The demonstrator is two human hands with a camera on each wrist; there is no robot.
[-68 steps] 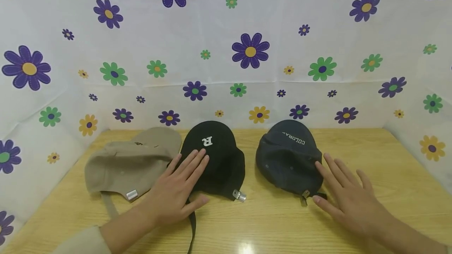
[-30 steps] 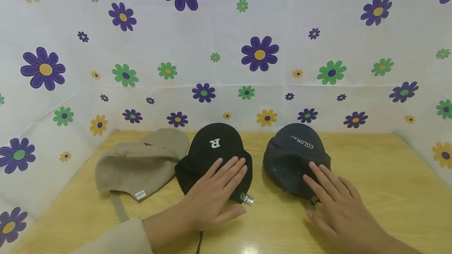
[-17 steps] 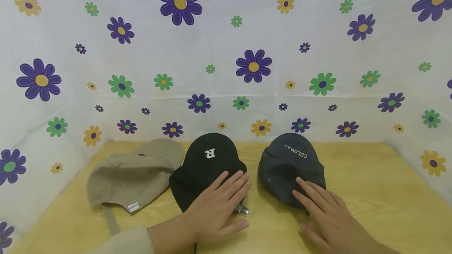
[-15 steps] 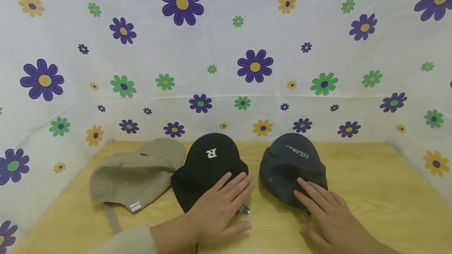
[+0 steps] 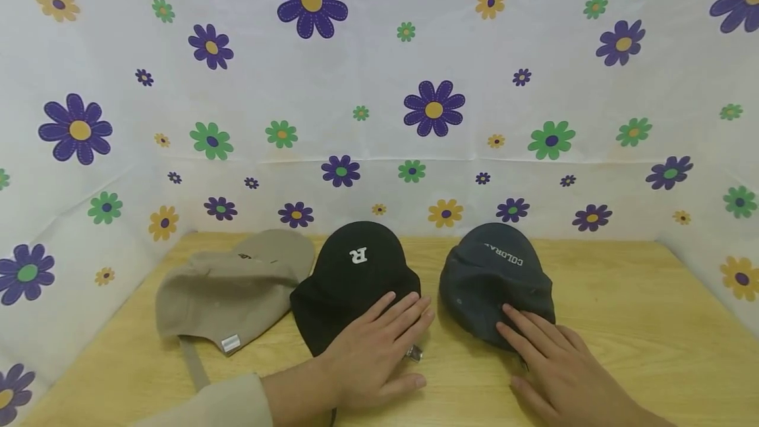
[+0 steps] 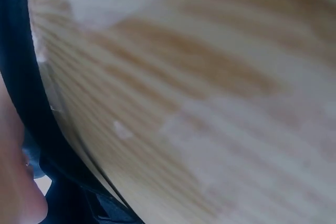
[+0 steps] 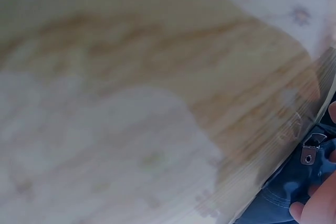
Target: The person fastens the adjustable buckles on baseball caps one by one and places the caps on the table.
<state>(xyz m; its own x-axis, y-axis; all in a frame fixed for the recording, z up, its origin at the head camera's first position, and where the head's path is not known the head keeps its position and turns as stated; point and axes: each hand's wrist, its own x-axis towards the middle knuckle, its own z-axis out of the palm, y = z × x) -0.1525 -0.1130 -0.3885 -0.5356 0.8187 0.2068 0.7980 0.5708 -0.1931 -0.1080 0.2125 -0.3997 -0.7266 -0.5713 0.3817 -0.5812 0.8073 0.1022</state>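
A black cap (image 5: pixel 356 288) with a white letter R lies in the middle of the table. My left hand (image 5: pixel 370 358) rests on its lower right part, fingers straight, partly covering its metal clasp (image 5: pixel 415 352). To the right is a navy cap (image 5: pixel 492 282) with white lettering. The straight fingers of my right hand (image 5: pixel 560 364) touch its lower right side, and the thumb lies apart below. In the right wrist view, fingertips (image 7: pixel 315 208) show beside the navy cap's buckle (image 7: pixel 310 150). The left wrist view catches only a dark curved edge (image 6: pixel 31 98) and a finger (image 6: pixel 16 182).
A beige cap (image 5: pixel 231 288) with a silver clasp and hanging strap lies left of the black cap, close against it. Behind the wooden table (image 5: pixel 617 295) hangs a white cloth (image 5: pixel 379 71) with printed flowers, which also closes off both sides.
My left hand has moved right across the black cap, from its left side to its lower right. My right hand has come left from the navy cap's edge onto its front. The view has shifted slightly.
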